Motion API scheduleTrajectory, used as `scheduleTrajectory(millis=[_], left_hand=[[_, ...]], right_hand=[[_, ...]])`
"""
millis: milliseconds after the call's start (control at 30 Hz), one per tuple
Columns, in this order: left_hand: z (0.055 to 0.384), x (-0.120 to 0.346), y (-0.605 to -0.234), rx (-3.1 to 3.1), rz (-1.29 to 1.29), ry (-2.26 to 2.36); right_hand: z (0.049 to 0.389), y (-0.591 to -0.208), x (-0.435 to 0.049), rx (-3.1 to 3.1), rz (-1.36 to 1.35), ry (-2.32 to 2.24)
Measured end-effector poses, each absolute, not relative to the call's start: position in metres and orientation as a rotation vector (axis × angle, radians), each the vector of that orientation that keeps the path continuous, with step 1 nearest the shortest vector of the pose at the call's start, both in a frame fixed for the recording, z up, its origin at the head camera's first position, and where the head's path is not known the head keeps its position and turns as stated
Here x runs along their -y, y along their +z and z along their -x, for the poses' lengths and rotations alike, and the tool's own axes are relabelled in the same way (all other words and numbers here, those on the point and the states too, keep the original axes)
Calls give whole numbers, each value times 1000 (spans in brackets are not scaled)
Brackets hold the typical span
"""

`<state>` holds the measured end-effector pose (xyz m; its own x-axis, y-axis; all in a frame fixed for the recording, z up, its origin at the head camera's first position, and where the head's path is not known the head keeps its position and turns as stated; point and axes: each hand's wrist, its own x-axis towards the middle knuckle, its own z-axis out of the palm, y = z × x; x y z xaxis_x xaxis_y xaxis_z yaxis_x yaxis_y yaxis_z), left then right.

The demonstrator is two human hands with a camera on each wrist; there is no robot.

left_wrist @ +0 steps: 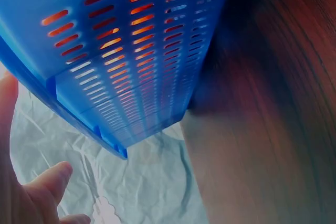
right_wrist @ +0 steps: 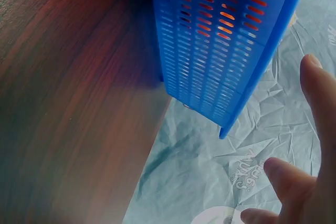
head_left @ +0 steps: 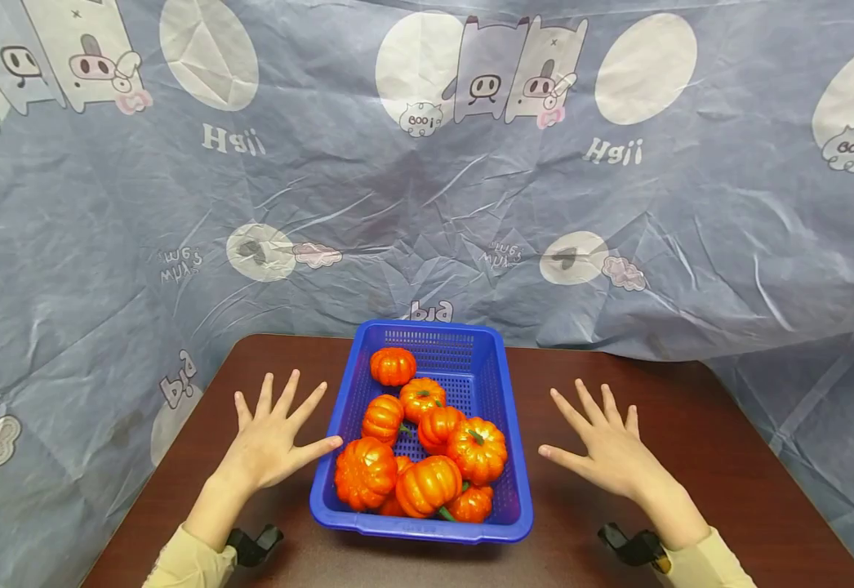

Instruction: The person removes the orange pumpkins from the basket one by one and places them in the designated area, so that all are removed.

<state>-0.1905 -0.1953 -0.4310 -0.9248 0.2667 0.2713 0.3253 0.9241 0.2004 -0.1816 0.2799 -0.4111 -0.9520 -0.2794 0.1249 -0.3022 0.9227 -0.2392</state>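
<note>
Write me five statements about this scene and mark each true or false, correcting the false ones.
1. The blue basket holds orange pumpkins. True.
2. The right hand grips one of the pumpkins. False: it holds nothing, and its fingers are spread to the right of the basket.
3. The left hand has its fingers spread out. True.
4. The basket stands on a dark brown table. True.
5. The cloth behind the table is plain, with no print. False: it bears cartoon figures and lettering.
</note>
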Motion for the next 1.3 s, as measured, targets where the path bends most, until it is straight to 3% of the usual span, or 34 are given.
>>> scheduleTrajectory(millis=[667, 1300], left_hand=[[186, 185, -425, 2670, 463, -904], [192, 160, -458, 2181, 266, -1882]], right_hand=[[180, -393, -252, 2804, -557, 647], [176, -404, -211, 2453, -775, 1075]])
